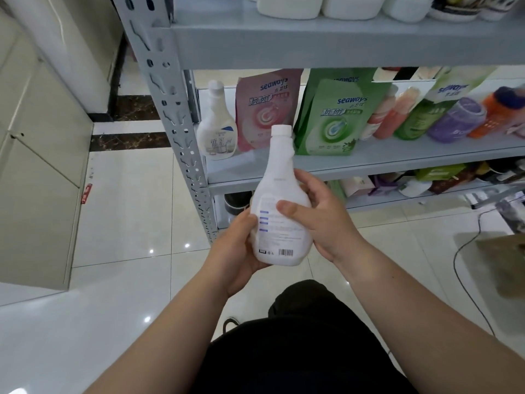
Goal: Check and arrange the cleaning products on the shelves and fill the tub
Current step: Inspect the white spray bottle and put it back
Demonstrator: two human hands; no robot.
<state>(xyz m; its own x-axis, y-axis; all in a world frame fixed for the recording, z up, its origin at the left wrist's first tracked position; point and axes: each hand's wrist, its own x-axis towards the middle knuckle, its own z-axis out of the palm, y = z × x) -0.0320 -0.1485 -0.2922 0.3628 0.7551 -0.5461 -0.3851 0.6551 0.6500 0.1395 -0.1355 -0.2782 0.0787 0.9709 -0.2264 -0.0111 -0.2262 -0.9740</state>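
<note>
A white bottle is gripped by the left hand and right hand, with a grey shelf beyond the fingers and glossy floor below.

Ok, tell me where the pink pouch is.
Head view, left of centre: the pink pouch stands on the middle shelf, between the standing white bottle on its left and the green pouch on its right.
</note>
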